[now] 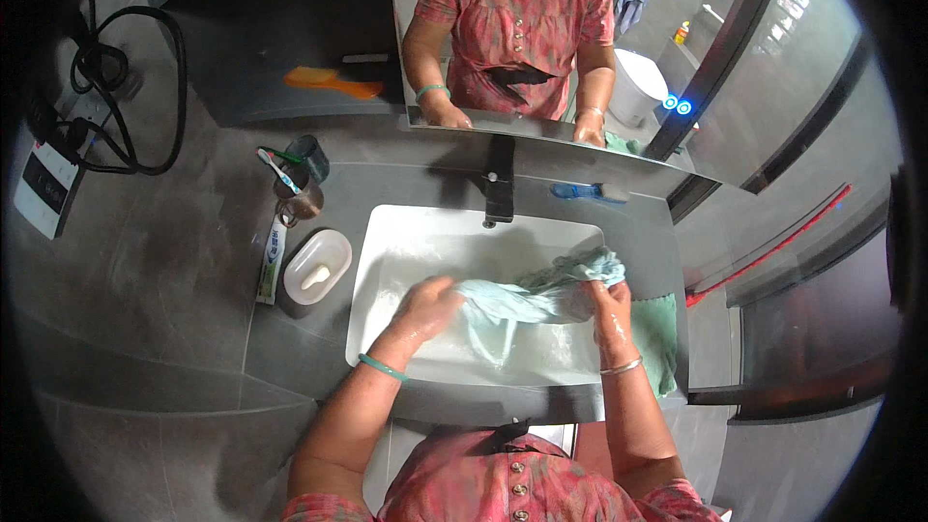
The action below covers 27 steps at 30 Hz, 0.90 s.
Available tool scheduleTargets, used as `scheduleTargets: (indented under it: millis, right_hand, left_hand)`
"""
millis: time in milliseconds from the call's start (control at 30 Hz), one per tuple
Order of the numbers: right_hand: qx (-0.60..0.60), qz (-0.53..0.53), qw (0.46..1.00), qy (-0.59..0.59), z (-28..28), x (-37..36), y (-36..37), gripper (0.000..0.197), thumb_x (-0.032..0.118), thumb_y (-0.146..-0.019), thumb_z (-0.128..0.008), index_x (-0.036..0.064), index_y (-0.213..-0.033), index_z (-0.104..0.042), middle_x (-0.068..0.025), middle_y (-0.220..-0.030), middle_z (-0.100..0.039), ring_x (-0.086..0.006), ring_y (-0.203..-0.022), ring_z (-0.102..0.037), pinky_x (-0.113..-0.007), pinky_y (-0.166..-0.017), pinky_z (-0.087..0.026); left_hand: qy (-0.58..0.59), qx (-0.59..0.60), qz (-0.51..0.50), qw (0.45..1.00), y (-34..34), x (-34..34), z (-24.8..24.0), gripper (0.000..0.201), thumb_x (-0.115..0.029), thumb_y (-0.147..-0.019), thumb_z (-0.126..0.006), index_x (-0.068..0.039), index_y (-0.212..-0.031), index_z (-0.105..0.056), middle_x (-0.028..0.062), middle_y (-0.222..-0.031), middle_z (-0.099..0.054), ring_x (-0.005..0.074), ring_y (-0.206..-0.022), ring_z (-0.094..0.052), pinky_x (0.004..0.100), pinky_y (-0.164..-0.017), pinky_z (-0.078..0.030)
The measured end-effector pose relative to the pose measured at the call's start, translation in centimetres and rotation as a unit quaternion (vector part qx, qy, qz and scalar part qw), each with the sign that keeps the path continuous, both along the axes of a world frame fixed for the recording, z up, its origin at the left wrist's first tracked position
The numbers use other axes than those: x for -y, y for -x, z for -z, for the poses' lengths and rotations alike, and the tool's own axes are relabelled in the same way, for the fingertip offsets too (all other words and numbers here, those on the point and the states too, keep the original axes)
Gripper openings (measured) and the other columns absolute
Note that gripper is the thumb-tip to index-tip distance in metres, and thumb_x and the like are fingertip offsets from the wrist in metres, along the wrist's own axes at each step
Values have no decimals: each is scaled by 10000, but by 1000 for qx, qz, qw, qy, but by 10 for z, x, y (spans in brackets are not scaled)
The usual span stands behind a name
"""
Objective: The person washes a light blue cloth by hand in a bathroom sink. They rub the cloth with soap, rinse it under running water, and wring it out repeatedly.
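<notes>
A wet, pale blue-green cloth (517,302), perhaps a garment, stretches twisted between my two hands over the white sink (362,304). My left hand (430,311), slightly blurred and with a green bangle at its wrist, is closed on the cloth's left end. Its bunched right end is gripped by my right hand (611,314), which looks wet and has a silver bangle below it. A loose strip of the cloth hangs down toward the cloudy water in the basin. Above the sink's far edge stands a black faucet (499,184).
Left of the sink are a soap dish (333,244) with white soap, a toothpaste tube (273,261) and a cup (307,201) with toothbrushes. A blue-handled brush (585,192) lies behind the sink. A green towel (659,338) lies at the right. The mirror (677,58) rises behind.
</notes>
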State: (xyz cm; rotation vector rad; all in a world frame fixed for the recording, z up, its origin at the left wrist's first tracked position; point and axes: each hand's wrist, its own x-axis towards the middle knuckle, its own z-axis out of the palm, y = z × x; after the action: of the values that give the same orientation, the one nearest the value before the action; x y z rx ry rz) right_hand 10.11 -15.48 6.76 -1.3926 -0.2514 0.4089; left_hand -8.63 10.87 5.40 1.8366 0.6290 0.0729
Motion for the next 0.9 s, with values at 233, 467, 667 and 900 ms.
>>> scheduleTargets:
  millis: [233, 467, 667, 900]
  right_hand:
    - [9, -35, 959, 283, 41, 2, -6, 369, 314, -873, -768, -43, -915, -686, -54, -849, -677, -123, -680, -584, -306, -599, -490]
    - [-283, -41, 958, 28, 25, 11, -6, 325, 295, -914, -736, 1, -1033, -664, -63, -883, -689, -181, -702, -674, -333, -554, -533]
    - [-328, -61, 943, -9, 25, 28, -13, 354, 325, -949, -693, 19, -1117, -634, -91, -1002, -696, -213, -829, -695, -370, -669, -574]
    - [-80, -130, 934, 323, 25, 40, 9, 508, 434, -921, -699, -28, -1130, -668, -175, -975, -734, -304, -901, -726, -425, -791, -574]
  left_hand:
    - [-183, -43, -49, 981, 3, -6, -31, 274, -255, -880, -634, -70, -1067, -713, 175, -1046, -731, 337, -997, -705, 422, -843, -547]
    - [-449, 156, -124, 871, 12, -25, -48, 177, -111, -881, -635, -101, -1047, -696, 117, -1071, -719, 341, -969, -692, 442, -825, -558]
    - [-150, 340, -246, 895, 4, -23, -73, 175, -78, -982, -546, -41, -1152, -564, 67, -1016, -639, 159, -890, -614, 299, -798, -503]
    - [-70, 282, -166, 942, -3, -27, -60, 151, -128, -945, -529, -22, -1030, -595, 29, -859, -580, 91, -794, -496, 271, -739, -458]
